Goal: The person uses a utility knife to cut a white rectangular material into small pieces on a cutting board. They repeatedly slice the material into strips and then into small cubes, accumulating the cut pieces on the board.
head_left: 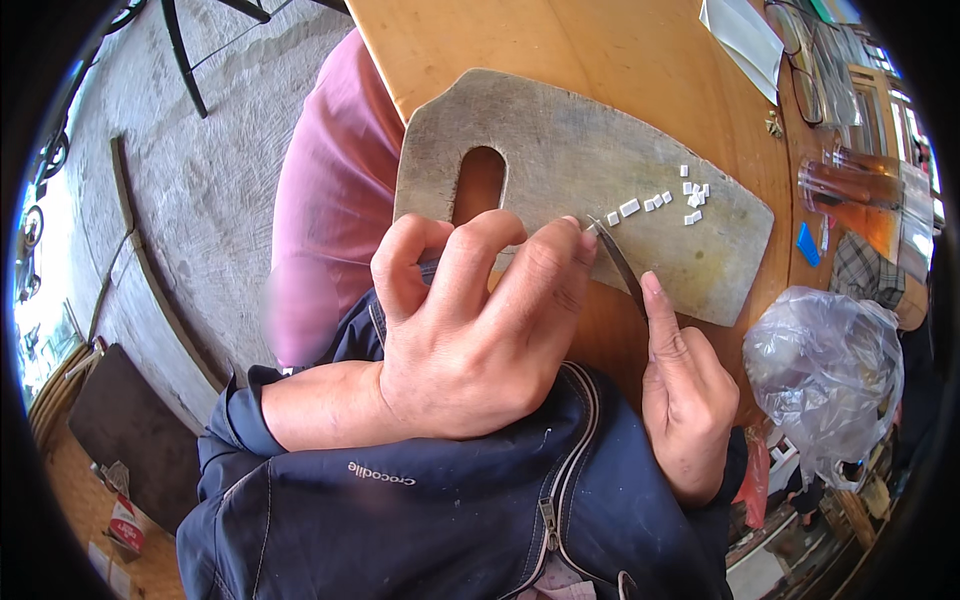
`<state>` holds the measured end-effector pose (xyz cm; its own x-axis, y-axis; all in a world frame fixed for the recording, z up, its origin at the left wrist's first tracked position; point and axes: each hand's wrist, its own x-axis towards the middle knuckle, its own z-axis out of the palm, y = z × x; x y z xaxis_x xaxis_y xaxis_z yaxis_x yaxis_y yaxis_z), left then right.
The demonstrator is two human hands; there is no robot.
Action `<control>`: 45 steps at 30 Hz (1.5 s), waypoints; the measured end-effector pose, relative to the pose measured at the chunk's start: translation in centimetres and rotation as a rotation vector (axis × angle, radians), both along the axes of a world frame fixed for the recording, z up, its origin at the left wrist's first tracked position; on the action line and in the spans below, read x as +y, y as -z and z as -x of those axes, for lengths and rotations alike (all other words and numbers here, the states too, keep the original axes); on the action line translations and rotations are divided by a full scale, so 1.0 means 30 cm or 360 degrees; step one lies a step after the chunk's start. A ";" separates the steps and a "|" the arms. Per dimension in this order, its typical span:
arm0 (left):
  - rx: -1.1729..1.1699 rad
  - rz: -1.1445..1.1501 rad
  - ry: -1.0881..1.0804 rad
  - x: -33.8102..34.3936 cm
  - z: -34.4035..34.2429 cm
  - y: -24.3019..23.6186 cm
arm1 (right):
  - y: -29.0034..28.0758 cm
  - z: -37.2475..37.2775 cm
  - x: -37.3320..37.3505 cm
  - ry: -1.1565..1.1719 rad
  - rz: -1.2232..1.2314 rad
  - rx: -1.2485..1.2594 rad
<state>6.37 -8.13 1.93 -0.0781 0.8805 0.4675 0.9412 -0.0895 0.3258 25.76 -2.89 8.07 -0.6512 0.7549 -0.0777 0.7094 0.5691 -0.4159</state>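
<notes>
My right hand (690,400) grips a narrow, dark, curved knife (624,262), index finger stretched along it. The knife's tip reaches the front edge of a worn board (560,130) with a long rounded slot. My left hand (480,330) is bent over that edge, its index finger and thumb drawn together beside the tip. Whatever they pinch is mostly hidden; a speck of white shows there. Small white rectangular pieces (629,208) lie in a loose row on the board, ending in a cluster (696,193) at the right.
Beneath the board is a wooden table (600,40). To the right stand glasses of brown drink (850,190), a blue scrap (808,245) and a clear plastic bag (825,375). Eyeglasses (805,70) and a white paper (742,45) lie at the far right. Someone's pink-clothed leg (335,180) is at the left.
</notes>
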 end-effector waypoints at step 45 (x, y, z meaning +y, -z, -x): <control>-0.0350 0.0004 0.0237 -0.020 0.069 0.008 | -0.041 -0.013 0.013 0.0037 0.0181 0.0079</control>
